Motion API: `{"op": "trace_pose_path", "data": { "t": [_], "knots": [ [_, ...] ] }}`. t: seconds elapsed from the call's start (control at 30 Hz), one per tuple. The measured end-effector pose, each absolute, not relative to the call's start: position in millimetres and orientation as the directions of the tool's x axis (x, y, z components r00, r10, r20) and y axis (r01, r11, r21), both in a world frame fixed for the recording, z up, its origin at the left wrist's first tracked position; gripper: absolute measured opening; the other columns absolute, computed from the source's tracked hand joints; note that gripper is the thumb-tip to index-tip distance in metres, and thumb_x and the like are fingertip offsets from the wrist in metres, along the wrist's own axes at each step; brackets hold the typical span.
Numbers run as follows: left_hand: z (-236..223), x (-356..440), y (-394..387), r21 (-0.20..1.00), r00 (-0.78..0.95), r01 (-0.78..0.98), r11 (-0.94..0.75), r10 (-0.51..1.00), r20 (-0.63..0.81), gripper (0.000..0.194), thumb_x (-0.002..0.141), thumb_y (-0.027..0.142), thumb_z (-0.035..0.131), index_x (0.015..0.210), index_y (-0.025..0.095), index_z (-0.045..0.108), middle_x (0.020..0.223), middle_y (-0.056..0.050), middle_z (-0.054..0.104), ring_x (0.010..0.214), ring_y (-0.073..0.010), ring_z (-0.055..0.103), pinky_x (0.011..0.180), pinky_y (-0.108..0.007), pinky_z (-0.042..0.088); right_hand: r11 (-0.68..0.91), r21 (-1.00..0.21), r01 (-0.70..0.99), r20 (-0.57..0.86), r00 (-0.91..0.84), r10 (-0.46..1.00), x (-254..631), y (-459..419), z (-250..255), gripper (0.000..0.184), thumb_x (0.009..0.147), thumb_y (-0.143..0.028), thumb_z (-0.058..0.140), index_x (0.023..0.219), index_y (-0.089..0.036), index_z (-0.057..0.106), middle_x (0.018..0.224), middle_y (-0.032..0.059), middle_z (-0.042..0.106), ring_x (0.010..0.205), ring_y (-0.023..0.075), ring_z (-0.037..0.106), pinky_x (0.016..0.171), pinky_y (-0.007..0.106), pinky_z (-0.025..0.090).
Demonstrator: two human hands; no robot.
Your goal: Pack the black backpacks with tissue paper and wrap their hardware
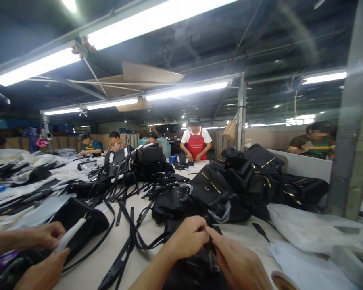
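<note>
Low in the middle of the head view lies a black bag (193, 270), partly hidden by my forearms and hands. My left hand (189, 235) is closed, its fingers bent in a pinch at the upper part of this bag. Close against it, my right hand (238, 255) is closed on the bag too, thumb and fingertips meeting near the left fingertips. A small glossy piece shows between the hands, too blurred to name. Black straps (133, 229) trail over the table (90, 257) on the left.
At left, a co-worker's two hands (45, 241) hold a white-wrapped strip on another black bag (87, 221). Piled black bags (226, 181) stand ahead. To the right lie clear plastic bags (314, 229), a tape roll (282, 280) and a metal post (345, 121). Several people sit or stand beyond.
</note>
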State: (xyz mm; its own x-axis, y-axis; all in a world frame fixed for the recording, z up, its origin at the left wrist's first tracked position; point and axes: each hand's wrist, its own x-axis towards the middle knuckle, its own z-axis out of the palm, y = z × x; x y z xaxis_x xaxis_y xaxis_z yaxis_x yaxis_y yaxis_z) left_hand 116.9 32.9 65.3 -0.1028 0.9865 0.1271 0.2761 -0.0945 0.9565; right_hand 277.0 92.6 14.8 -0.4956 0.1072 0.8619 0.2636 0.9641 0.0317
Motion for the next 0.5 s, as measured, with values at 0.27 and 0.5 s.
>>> {"op": "trace_pose_path", "data": {
  "t": [0.27,0.5],
  "knots": [
    [33.8,118.0,26.4,0.987,-0.091,0.042,-0.154,0.983,0.157,0.015,0.064,0.026,0.057,0.069,0.019,0.045,0.074,0.002,0.047,0.067,-0.0118,0.049,0.071,-0.030,0.045,0.373,-0.911,-0.175,0.411,-0.386,0.825,266.1,93.5,-2.6,0.022,0.073,-0.025,0.063,0.092,-0.023,0.052,0.064,-0.0039,0.065,0.050,0.0140,0.062,0.041,0.021,0.048],
    [26.2,126.2,20.3,0.512,-0.030,0.828,-0.228,0.894,0.447,0.019,0.076,0.002,0.041,0.078,0.020,0.047,0.099,-0.008,0.056,0.090,-0.0187,0.054,0.078,-0.029,0.042,-0.058,-0.975,-0.217,0.047,-0.449,0.892,259.0,97.2,19.2,0.029,0.061,-0.026,0.066,0.082,-0.023,0.046,0.053,-0.0110,0.051,0.042,0.0081,0.048,0.038,0.016,0.032]
  ]
}}
